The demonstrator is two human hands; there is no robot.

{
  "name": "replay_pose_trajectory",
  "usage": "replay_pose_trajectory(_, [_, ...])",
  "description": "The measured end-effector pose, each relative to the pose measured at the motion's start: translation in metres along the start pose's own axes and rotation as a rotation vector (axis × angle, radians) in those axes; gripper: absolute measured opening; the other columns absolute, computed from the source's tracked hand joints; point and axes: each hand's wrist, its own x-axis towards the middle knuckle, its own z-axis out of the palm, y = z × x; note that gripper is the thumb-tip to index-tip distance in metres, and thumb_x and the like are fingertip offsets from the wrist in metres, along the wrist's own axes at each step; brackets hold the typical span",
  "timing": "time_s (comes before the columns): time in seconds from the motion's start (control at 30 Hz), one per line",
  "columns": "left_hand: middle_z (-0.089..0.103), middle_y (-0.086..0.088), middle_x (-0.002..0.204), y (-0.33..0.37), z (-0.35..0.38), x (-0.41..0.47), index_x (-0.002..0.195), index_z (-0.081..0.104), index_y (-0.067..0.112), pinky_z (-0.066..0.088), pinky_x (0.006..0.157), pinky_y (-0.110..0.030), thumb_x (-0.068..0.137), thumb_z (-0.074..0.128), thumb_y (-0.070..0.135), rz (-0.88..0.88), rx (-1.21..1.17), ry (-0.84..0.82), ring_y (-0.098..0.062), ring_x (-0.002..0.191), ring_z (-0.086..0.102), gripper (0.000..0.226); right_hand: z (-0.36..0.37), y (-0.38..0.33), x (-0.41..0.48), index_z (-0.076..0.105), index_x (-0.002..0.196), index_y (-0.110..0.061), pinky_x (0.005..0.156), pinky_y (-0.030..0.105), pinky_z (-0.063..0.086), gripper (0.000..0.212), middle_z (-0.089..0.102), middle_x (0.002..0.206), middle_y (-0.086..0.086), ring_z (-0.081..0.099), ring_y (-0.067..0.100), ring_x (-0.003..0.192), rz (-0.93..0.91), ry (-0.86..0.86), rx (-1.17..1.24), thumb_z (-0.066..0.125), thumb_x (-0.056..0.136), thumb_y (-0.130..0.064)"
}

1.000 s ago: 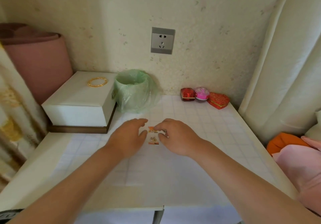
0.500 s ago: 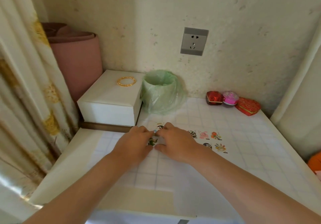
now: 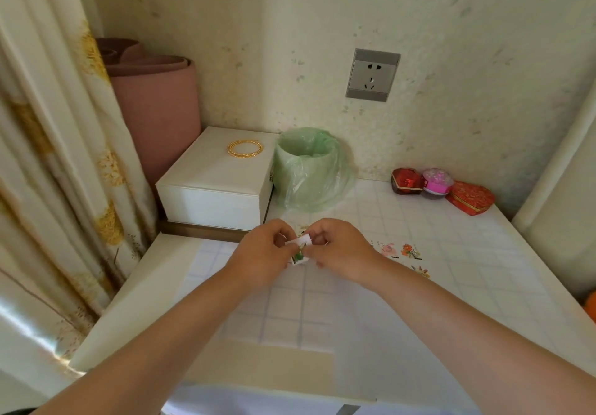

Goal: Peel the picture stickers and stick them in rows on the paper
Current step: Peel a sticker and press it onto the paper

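Both hands meet above the squared paper [image 3: 338, 311] that covers the table. My left hand [image 3: 263, 260] and my right hand [image 3: 342, 253] pinch a small white sticker piece [image 3: 300, 248] with a green picture, held just above the paper. Its backing curls up at the top. Several picture stickers [image 3: 409, 252] lie stuck in rows on the paper to the right of my right hand; some are hidden behind that hand.
A small bin lined with a green bag [image 3: 309, 169] stands behind the hands. A white box [image 3: 213, 185] with gold bangles [image 3: 245, 148] sits at back left. Three small gift tins [image 3: 442, 189] stand at back right. A curtain [image 3: 48, 156] hangs on the left.
The view has swung left. My hands have lifted the sticker piece off the paper, and its white backing now shows between the fingers.
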Motion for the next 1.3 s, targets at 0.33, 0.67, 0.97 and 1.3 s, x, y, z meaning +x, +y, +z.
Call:
replay_pose_trajectory(0.33, [0.072, 0.0, 0.088, 0.035, 0.0, -0.002, 0.099, 0.061, 0.018, 0.052, 0.064, -0.028, 0.09, 0.065, 0.017, -0.109, -0.27, -0.083, -0.013, 0.071, 0.069, 0.01, -0.031, -0.01, -0.016, 0.077, 0.09, -0.018, 0.054, 0.024, 0.045, 0.004, 0.072, 0.076, -0.001, 0.058, 0.012, 0.056, 0.058, 0.118, 0.345, 0.074, 0.088, -0.015])
replay_pose_trajectory(0.67, [0.067, -0.017, 0.098, 0.049, -0.003, 0.002, 0.094, 0.069, 0.016, 0.057, 0.062, -0.021, 0.09, 0.068, 0.013, -0.02, -0.383, 0.018, -0.009, 0.063, 0.068, 0.004, -0.039, -0.015, -0.016, 0.078, 0.086, -0.019, 0.063, 0.032, 0.049, 0.002, 0.074, 0.076, -0.003, 0.059, 0.012, 0.052, 0.088, 0.204, 0.429, 0.077, 0.085, -0.02])
replay_pose_trajectory(0.97, [0.064, 0.0, 0.075, 0.045, 0.007, -0.001, 0.088, 0.07, 0.012, 0.056, 0.064, -0.024, 0.089, 0.069, 0.019, -0.077, -0.494, 0.007, -0.014, 0.074, 0.063, 0.007, -0.032, -0.015, -0.018, 0.073, 0.079, -0.024, 0.053, 0.02, 0.05, 0.009, 0.072, 0.07, -0.005, 0.062, 0.007, 0.05, -0.079, 0.257, 0.149, 0.073, 0.087, -0.02])
replay_pose_trajectory(1.3, [0.064, -0.009, 0.086, 0.047, 0.007, -0.004, 0.089, 0.073, 0.012, 0.058, 0.066, -0.024, 0.089, 0.071, 0.018, -0.106, -0.639, 0.031, -0.016, 0.08, 0.065, 0.006, -0.031, -0.014, -0.017, 0.074, 0.077, -0.026, 0.06, 0.022, 0.048, 0.01, 0.066, 0.06, -0.015, 0.059, -0.002, 0.052, -0.125, 0.31, 0.178, 0.074, 0.085, -0.019])
